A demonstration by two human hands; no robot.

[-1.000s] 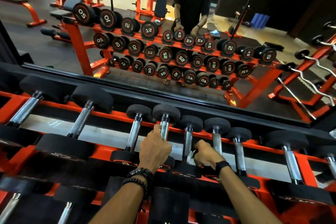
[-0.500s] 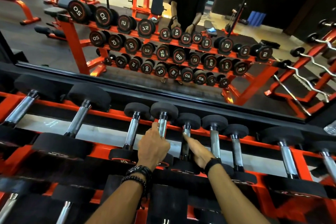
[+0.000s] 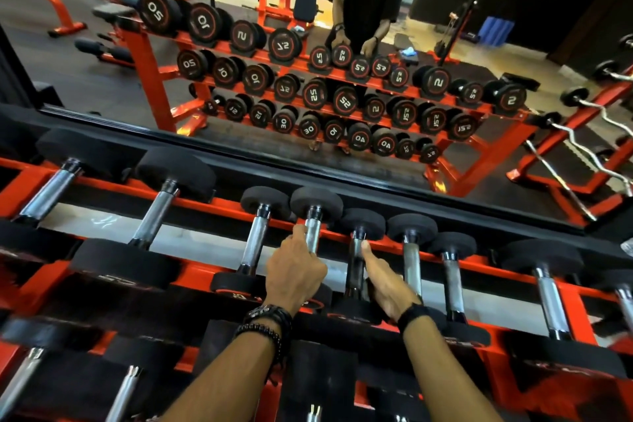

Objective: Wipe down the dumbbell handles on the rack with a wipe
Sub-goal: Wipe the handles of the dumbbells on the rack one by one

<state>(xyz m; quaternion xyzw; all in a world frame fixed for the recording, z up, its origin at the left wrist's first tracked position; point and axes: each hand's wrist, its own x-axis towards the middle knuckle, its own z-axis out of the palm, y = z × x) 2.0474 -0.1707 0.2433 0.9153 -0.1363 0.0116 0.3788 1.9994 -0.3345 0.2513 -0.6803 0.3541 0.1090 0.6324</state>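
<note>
An orange rack (image 3: pixel 579 301) holds a row of black dumbbells with chrome handles on its top tier. My left hand (image 3: pixel 294 279) grips the handle of one small dumbbell (image 3: pixel 313 228), fingers curled round it. My right hand (image 3: pixel 387 288) holds the handle of the dumbbell to its right (image 3: pixel 356 260), thumb stretched up along the bar. No wipe shows; my right palm hides whatever lies under it.
More small dumbbells (image 3: pixel 411 260) stand to the right and larger ones (image 3: pixel 154 216) to the left. A lower tier of dumbbells (image 3: pixel 126 390) lies near me. A wall mirror (image 3: pixel 102 72) behind the rack reflects the rack, a person and gym benches.
My right hand slid up the handle and its thumb now reaches toward the far end; the white wipe seen under it earlier is out of sight. My left hand kept its grip.
</note>
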